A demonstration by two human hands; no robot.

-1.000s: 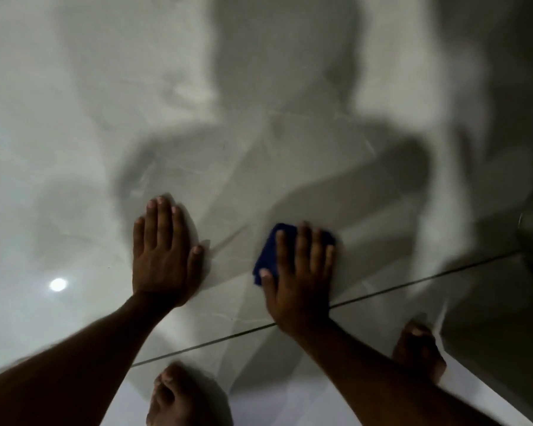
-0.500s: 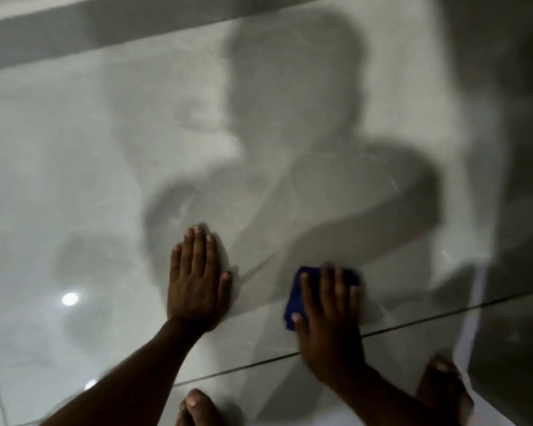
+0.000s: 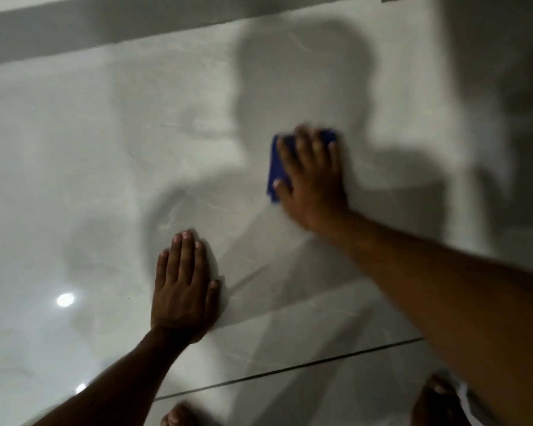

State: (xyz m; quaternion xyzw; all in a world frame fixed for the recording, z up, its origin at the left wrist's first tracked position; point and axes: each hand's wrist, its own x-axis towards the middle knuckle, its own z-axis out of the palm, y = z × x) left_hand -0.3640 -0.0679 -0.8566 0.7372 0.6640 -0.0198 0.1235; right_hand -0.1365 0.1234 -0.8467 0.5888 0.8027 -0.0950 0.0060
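Note:
A blue cloth (image 3: 276,167) lies flat on the glossy pale floor tile (image 3: 105,179). My right hand (image 3: 312,179) presses on it with straight, spread fingers and covers most of it; only its left edge and far corner show. My left hand (image 3: 183,287) rests palm-down on the tile, nearer to me and to the left, fingers straight and together, holding nothing.
A grey skirting strip (image 3: 136,29) runs along the far edge of the floor. A dark grout line (image 3: 289,368) crosses the tile near me. My bare feet (image 3: 437,401) show at the bottom edge. A light reflects at the left (image 3: 65,299).
My right hand has pushed the blue cloth forward, away from me, well past the left hand. The left hand has stayed planted on the tile.

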